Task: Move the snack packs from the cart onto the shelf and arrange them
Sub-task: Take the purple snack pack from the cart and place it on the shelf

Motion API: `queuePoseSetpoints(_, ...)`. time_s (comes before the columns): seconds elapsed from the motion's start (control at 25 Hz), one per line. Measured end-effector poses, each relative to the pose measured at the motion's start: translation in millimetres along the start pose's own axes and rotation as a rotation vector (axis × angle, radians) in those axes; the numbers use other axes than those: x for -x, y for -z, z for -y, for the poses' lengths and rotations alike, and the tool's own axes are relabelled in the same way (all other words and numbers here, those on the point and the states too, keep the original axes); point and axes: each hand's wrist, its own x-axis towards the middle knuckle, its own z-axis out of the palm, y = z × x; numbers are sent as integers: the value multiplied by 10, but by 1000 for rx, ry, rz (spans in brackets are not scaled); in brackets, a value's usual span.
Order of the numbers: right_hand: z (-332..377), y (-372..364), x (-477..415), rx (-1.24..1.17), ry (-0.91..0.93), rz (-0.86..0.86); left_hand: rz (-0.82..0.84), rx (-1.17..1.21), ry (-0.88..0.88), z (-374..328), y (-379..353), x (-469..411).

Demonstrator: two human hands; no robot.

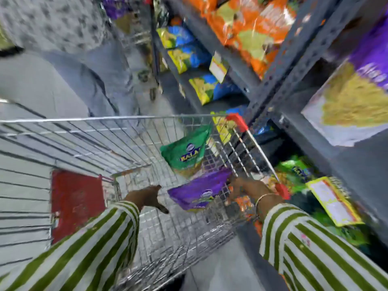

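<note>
A wire shopping cart [88, 131] stands below me beside a dark metal shelf [279, 66]. A green snack pack [184, 154] leans against the cart's right wall, and a purple snack pack [199, 190] lies below it. My right hand [249, 190] is inside the cart at the purple pack's right end, touching or gripping it; blur hides the fingers. My left hand [147, 198] hovers open over the cart floor, just left of the purple pack. An orange pack [243, 201] shows under my right wrist.
Shelf levels hold orange packs [247, 30], blue-and-yellow packs [186, 55], a large purple-and-yellow pack [357, 93] and green packs [294, 169] low down. Yellow price tags [333, 202] hang from the shelf edges. A red panel [77, 202] sits in the cart. Another person in patterned clothing [52, 24] stands beyond.
</note>
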Motion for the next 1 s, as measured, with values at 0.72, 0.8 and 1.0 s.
queuePoseSetpoints(0.72, 116, -392, -597, 62, 185, 255, -174, 472, -119, -399, -500, -214)
queuePoseSetpoints(0.8, 147, -211, -394, 19, 236, 212, -119, 416, -162, -568, -240, -91)
queuePoseSetpoints(1.0, 134, 451, 276, -116, 380, 62, -180, 239, -356, -1199, 597, 403)
